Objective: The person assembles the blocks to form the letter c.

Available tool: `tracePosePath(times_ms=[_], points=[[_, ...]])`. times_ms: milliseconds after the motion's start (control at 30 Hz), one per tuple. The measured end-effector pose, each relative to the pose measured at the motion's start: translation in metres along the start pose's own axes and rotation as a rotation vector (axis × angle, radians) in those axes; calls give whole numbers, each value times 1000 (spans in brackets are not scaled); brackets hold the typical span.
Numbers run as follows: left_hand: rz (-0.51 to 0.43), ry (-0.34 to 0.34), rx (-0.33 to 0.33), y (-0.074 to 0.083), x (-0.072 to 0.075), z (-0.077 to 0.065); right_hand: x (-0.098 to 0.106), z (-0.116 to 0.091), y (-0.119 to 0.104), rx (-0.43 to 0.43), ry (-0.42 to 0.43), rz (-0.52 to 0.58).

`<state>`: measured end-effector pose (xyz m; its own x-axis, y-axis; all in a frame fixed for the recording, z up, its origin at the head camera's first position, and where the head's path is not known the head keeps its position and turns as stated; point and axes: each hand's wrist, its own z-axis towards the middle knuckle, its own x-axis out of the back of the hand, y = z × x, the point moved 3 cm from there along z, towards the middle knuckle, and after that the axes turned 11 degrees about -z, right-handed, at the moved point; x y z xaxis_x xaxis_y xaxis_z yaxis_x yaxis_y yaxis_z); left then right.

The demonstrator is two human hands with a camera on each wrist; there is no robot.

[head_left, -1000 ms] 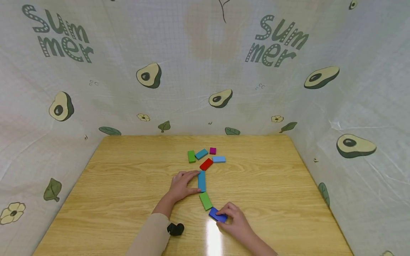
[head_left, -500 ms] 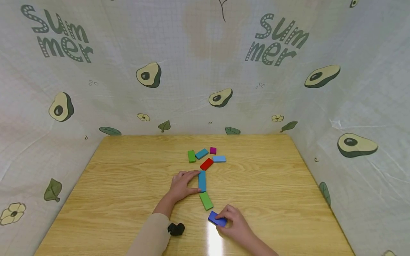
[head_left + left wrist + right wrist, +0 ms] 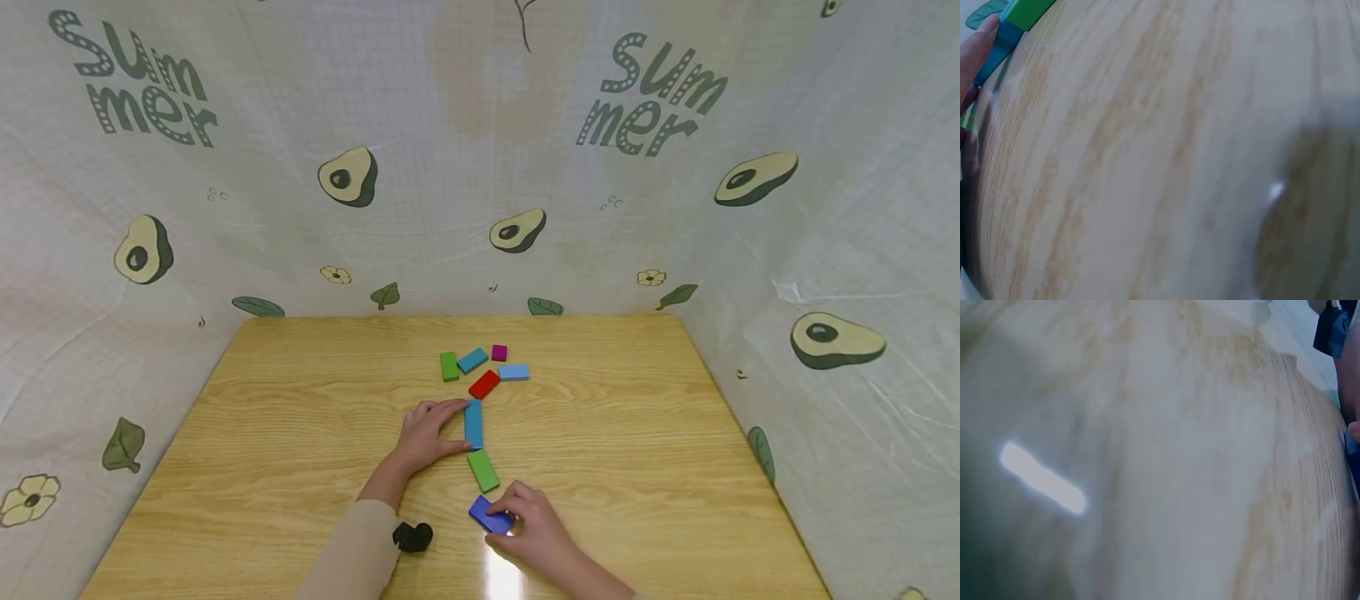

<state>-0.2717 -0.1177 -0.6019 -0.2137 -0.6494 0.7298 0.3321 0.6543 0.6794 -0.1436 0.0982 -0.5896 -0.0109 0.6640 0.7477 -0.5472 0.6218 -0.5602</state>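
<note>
My left hand (image 3: 422,433) spans a long blue block (image 3: 473,423) lying on the table, thumb at its near end and a fingertip at its far end. Just below that block, a green block (image 3: 483,471) lies at a slant. My right hand (image 3: 534,527) pinches a dark blue block (image 3: 483,511) between thumb and finger, nearer to me and apart from the green one. In the left wrist view only fingers (image 3: 972,56) beside the blue block (image 3: 1002,45) show at the edge. The right wrist view catches a sliver of the dark blue block (image 3: 1353,461).
Beyond the long blue block lie a red block (image 3: 483,384), a light blue block (image 3: 513,372), a magenta cube (image 3: 499,352), a teal block (image 3: 472,360) and another green block (image 3: 449,367). A patterned cloth (image 3: 435,275) hangs around the wooden table (image 3: 300,400).
My right hand has drawn the dark blue block away from the green block's near end, then moved it left. My left hand has stayed at the long blue block.
</note>
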Motion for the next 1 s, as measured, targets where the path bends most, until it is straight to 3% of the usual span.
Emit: tracePosePath(times_ms=[533,1000], points=[[-2,-3,20,1,0,0,-2,-2,-1,-61,52,1],[-8,6,9,-2,-2,1,-4,-4,3,-108,35,7]])
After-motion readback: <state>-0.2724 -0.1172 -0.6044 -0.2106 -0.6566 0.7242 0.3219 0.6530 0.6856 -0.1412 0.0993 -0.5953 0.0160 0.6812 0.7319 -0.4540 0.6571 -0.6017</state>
